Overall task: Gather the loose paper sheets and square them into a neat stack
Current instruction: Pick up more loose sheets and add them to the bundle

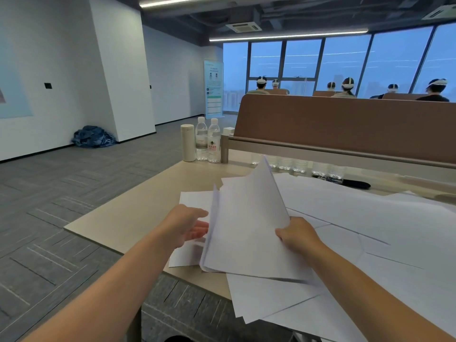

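My right hand [298, 234] grips the right edge of the raised bundle of sheets [246, 225], fingers curled round it. My left hand [190, 225] meets the bundle's left edge, fingers straight, tips hidden behind paper. More loose sheets [370, 218] sprawl right of and beneath the bundle on the desk [128, 218]. Beyond it stand two water bottles [208, 141], a pale flask [188, 143], a black marker [355, 185] and the brown partition [345, 124].

White paper sheets [370, 218], pale beige table [138, 213], brown divider panel [345, 124], grey line-patterned carpet [49, 218], black marker [356, 185]
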`<action>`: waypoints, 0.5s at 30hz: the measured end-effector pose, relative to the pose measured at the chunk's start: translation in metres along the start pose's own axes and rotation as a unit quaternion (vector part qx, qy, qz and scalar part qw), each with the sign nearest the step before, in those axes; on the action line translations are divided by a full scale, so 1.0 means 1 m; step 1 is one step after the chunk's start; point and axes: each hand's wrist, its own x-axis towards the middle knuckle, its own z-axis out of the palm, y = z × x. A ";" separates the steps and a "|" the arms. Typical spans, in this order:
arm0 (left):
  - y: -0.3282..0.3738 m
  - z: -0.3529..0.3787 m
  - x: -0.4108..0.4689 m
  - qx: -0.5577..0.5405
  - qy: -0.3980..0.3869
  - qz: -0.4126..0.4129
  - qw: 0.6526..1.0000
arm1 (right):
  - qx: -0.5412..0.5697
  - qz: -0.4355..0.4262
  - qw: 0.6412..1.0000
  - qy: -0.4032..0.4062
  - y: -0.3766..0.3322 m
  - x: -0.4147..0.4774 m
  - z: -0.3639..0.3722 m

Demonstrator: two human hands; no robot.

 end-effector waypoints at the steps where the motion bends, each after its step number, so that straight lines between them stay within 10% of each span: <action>1: -0.002 0.003 0.001 0.021 -0.003 0.003 1.000 | -0.001 -0.001 1.000 -0.001 0.000 0.000 0.000; 15: -0.010 -0.010 0.022 0.181 0.113 0.090 0.973 | 0.054 0.003 0.999 -0.006 -0.010 0.004 -0.009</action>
